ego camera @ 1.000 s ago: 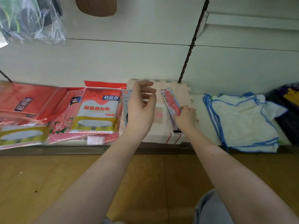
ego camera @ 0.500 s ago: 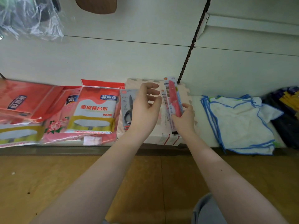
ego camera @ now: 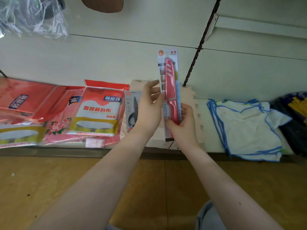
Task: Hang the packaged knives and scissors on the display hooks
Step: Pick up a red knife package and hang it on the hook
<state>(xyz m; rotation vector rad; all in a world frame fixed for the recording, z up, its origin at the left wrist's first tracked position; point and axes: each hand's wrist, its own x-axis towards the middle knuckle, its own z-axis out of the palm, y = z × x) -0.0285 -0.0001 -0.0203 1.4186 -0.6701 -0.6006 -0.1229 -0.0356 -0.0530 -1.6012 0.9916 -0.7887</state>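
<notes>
Currently: packaged knife (ego camera: pixel 170 90) held upright, hanging end uppermost.
Right hand (ego camera: pixel 184 125) grips its handle end; left hand (ego camera: pixel 149 110), fingers relaxed, touches its left edge. Long axis stands vertical. Packaged scissors (ego camera: pixel 132 112) lie on the shelf (ego camera: pixel 49 152) behind the left hand. No hook in view.

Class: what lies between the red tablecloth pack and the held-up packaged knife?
The head view shows the packaged scissors lying flat there, partly hidden by the left hand, which is next to the packaged knife.
</notes>
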